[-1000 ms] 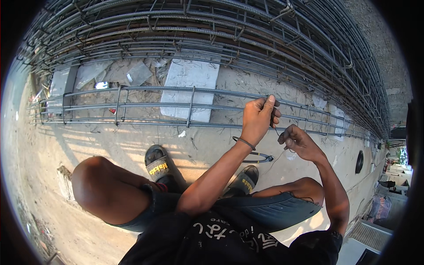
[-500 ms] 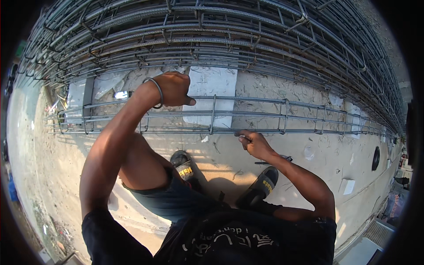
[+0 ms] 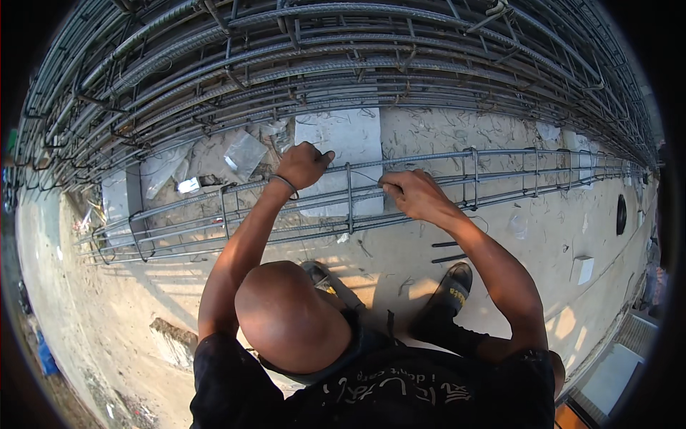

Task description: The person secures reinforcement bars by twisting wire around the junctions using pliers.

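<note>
A long, narrow rebar cage [image 3: 349,201] of ribbed bars and square stirrups lies across in front of me. My left hand [image 3: 304,165], with a dark bracelet at the wrist, is curled closed over its far bars, thumb sticking out to the right. What lies inside those fingers is hidden. To the right of the central stirrup, my right hand [image 3: 416,194] pinches with thumb and forefinger. A thin tie wire [image 3: 369,176] runs from that stirrup to its fingertips.
Stacked rebar cages [image 3: 307,53] fill the far side. Pale blocks [image 3: 339,136] sit beneath the bars. Plastic scraps [image 3: 245,154] and bits of wire litter the ground. Two short dark rods [image 3: 449,252] lie near my right foot; my bent knee [image 3: 286,311] rises close to the cage.
My right hand has gone from the near bar to the far side of the cage, beside the stirrup. My left hand has shifted slightly right and nearer. The view has tilted.
</note>
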The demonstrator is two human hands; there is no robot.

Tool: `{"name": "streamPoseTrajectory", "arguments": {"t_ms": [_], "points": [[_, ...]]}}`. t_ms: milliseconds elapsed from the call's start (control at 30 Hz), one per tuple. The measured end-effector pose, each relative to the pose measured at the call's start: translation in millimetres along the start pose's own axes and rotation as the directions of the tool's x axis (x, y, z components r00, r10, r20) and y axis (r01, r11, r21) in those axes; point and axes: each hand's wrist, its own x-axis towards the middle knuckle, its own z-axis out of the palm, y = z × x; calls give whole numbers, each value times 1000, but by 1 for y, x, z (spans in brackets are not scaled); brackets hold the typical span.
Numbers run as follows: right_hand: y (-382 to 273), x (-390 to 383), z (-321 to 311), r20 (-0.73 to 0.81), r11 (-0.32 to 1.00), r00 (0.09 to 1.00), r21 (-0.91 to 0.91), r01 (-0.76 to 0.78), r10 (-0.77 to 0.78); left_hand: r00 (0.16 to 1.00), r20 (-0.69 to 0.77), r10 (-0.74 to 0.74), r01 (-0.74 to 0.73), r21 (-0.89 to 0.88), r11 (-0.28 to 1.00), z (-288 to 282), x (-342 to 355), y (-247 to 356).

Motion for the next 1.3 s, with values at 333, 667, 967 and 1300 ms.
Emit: {"name": "streamPoseTrajectory", "arguments": {"t_ms": [333,667,967,1300], "points": [[-15,30,35,51,826,945,472,-308,323,988,134,-76,135,-516,846,8,8,26],[-26,17,21,230,807,888,372,-458,398,978,118,-170,196,-271,943,8,14,24],[-25,25,57,75,349,827,882,-315,557,998,68,17,15,-447,894,18,41,26],[-41,29,58,22,589,831,695,-412,556,954,-240,-178,-104,-825,556,37,12,31]]}}
